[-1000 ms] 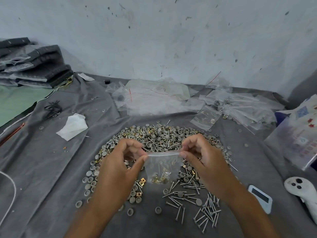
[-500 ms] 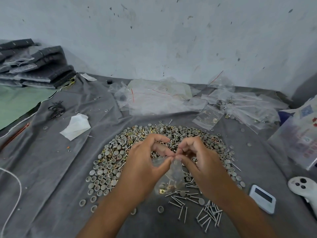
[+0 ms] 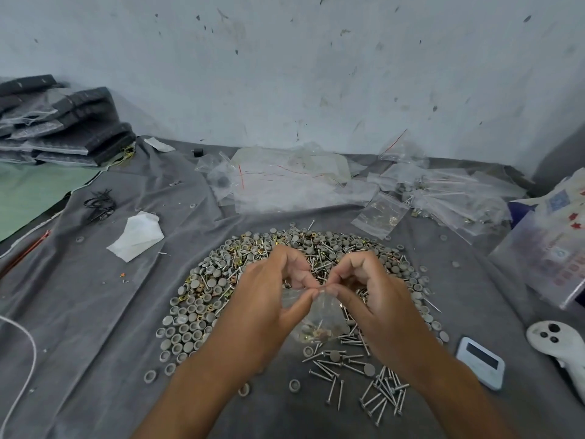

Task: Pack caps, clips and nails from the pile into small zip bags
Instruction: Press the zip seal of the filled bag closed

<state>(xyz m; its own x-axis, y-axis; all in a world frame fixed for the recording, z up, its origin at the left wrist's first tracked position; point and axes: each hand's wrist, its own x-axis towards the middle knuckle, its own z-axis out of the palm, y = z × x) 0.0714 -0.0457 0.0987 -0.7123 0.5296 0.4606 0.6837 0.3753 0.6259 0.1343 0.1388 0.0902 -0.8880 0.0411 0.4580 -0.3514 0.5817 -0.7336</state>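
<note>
Your left hand [image 3: 266, 312] and right hand [image 3: 376, 305] pinch the small zip bag [image 3: 319, 321] top between curled fingertips; it hangs below them, over the pile [image 3: 221, 280].

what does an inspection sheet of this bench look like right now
surface: grey cloth, creased.
job's things: pile of caps, clips and nails; loose nails nearer the person; small zip bag with parts at its bottom, held above them.
clutter: empty bags, white tissue, timer, white controller.
hands: left hand and right hand both pinch the bag's top edge.
cables: white cord at left; black wire bundle.
surroundings: stained wall, stacked dark packs.
</note>
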